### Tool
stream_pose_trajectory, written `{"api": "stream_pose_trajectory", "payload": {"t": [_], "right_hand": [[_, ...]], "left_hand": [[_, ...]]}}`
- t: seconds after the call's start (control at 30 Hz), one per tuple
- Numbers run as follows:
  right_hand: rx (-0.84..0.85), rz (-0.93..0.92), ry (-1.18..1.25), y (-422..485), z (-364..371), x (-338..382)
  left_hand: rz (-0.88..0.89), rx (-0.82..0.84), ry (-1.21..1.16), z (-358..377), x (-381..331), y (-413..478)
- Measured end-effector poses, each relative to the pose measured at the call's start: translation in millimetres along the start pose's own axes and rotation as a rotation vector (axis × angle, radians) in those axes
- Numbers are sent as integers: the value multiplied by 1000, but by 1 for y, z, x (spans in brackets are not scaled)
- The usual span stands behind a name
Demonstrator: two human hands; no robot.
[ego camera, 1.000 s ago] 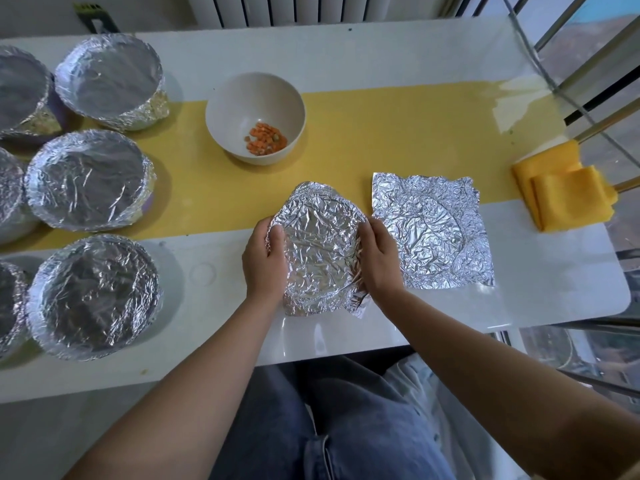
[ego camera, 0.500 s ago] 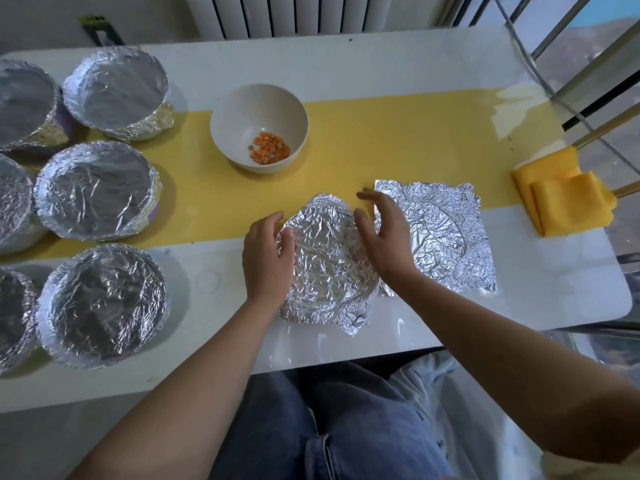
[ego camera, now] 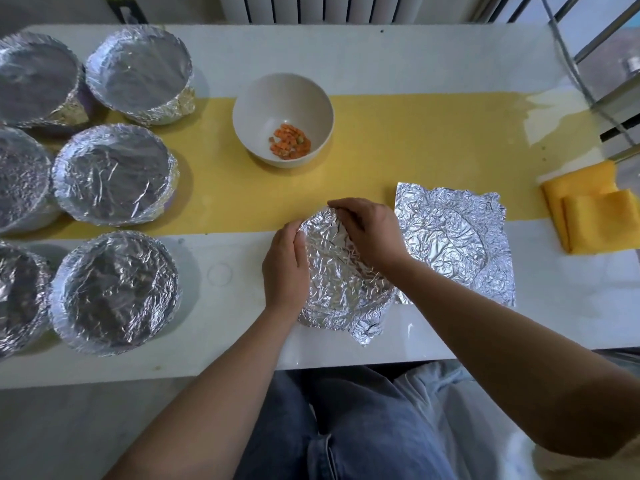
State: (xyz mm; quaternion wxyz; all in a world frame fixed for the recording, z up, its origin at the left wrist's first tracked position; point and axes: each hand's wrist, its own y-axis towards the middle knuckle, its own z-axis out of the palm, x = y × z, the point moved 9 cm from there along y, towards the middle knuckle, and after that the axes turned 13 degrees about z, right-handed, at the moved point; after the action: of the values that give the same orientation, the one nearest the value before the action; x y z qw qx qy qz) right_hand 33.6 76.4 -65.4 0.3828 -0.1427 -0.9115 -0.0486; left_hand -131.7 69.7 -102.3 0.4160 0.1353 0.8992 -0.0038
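A crumpled, round-moulded sheet of aluminium foil (ego camera: 341,278) lies on the white table (ego camera: 381,57) in front of me. My left hand (ego camera: 285,268) grips its left edge, fingers curled over the rim. My right hand (ego camera: 367,233) reaches across its far edge and pinches the foil there. A second foil sheet (ego camera: 457,240), flatter and squarish with a round imprint, lies just to the right, partly under the first. A white bowl (ego camera: 249,109) holding diced orange and green bits (ego camera: 290,143) stands beyond, on the yellow strip (ego camera: 415,140).
Several foil-covered bowls crowd the left side, the nearest one (ego camera: 114,292) by the front edge. A folded yellow cloth (ego camera: 595,209) lies at the right edge. A radiator and metal rack stand behind the table. My legs are below the front edge.
My right hand moved from the foil's right side to its far edge and now pinches it. My left hand kept its grip on the left edge. The camera shifted closer.
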Motion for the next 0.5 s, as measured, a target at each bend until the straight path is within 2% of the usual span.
{"api": "stream_pose_trajectory", "payload": {"t": [0.2, 0.27, 0.5], "right_hand": [[124, 134, -27, 7, 5, -10], [130, 207, 46, 4, 0, -14], [-211, 416, 314, -57, -45, -44]], "left_hand": [[-13, 13, -20, 0, 0, 0], [-47, 26, -40, -2, 3, 0], [-18, -87, -74, -27, -4, -9]]}}
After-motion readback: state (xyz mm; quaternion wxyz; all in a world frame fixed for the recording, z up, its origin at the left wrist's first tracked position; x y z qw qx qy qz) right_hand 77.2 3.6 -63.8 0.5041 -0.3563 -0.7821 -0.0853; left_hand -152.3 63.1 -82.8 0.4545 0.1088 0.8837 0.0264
